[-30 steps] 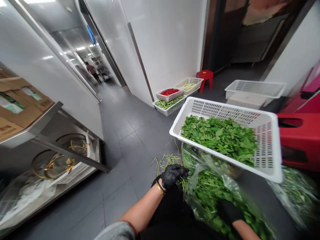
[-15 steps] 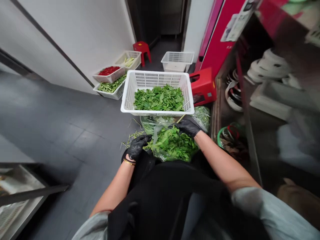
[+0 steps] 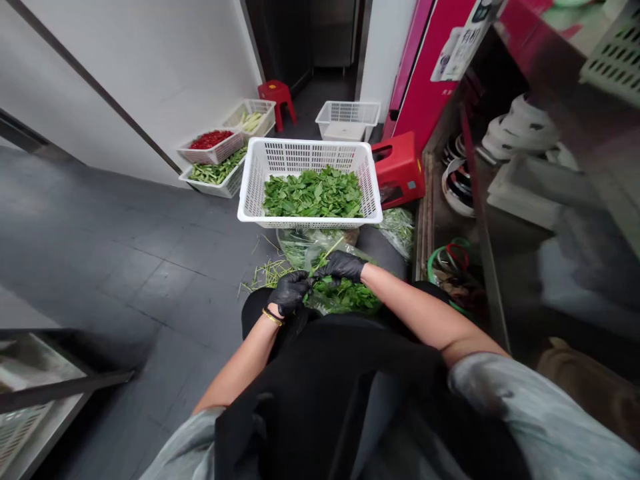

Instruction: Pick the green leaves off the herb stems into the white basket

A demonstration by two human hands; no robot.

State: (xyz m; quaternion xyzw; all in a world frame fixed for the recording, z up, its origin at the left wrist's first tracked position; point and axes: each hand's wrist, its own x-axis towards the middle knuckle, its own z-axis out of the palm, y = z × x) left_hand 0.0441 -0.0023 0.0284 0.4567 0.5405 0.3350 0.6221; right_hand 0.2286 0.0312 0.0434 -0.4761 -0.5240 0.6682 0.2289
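Observation:
Both my hands wear black gloves and meet over a clear plastic bag of leafy greens (image 3: 353,295) at my lap. My right hand (image 3: 343,266) is closed on a sprig of leafy greens (image 3: 320,262), whose pale stem points up and away. Close against it, my left hand (image 3: 291,291) has its fingers pinched at the sprig's lower leaves. Just beyond, a white slotted basket (image 3: 245,200) holds a layer of picked green leaves (image 3: 315,193). Loose cut stems (image 3: 270,275) lie on the floor beside my left hand.
Back left stand baskets of red chillies (image 3: 210,140), green beans (image 3: 215,172) and pale strips (image 3: 251,121), near a red stool (image 3: 278,100). Another white basket (image 3: 373,115) and a tipped red stool (image 3: 400,172) are behind. A shelf rack (image 3: 485,227) with bowls flanks my right.
My right hand has moved left and in toward my left hand, bringing the sprig with it. My left hand has shifted slightly right, and the hands now meet. The view has shifted a little.

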